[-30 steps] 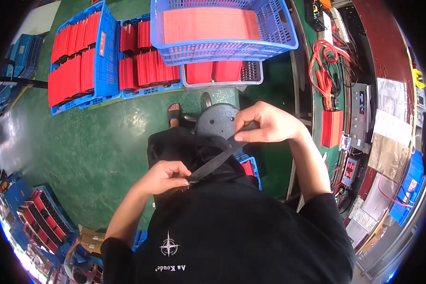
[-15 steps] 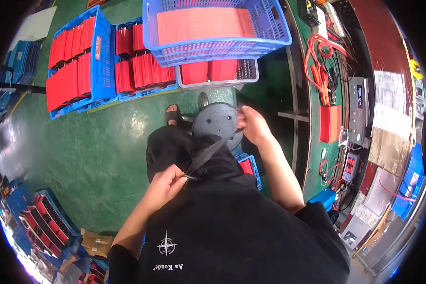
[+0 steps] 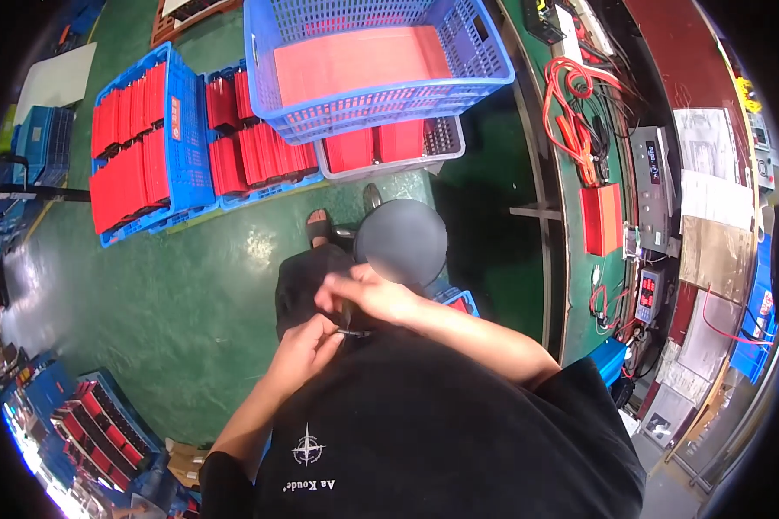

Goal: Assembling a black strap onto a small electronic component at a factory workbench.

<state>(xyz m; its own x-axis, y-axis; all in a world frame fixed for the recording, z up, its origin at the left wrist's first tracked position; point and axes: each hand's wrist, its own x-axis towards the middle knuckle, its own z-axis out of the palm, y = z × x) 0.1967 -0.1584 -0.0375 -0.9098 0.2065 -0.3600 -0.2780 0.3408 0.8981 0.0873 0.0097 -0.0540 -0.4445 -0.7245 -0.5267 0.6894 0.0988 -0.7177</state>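
Observation:
At the waist, below the hem of the black shirt (image 3: 441, 424), my left hand (image 3: 307, 349) pinches the buckle end of a black belt (image 3: 355, 333). Close above it is my right hand (image 3: 368, 292), blurred by motion, with its fingers curled in. A dark strip of the belt shows below those fingers, though the exact grip is smeared. Past my right hand stands a round grey stool (image 3: 402, 240), its seat partly covered by that hand. My dark-clothed leg (image 3: 299, 281) and one sandalled foot (image 3: 318, 227) are to its left.
A blue crate (image 3: 381, 108) with an orange-red sheet inside sits on a grey crate (image 3: 398, 166) ahead. Blue crates of red packs (image 3: 130, 173) stand to the left. Along the right runs a green bench (image 3: 584, 285) with red cables (image 3: 571, 130) and instruments (image 3: 653, 182).
My right hand has come in from the right, where it held the belt stretched out, to just above my left hand. My left hand stays at the waist. The stool's seat pattern no longer shows.

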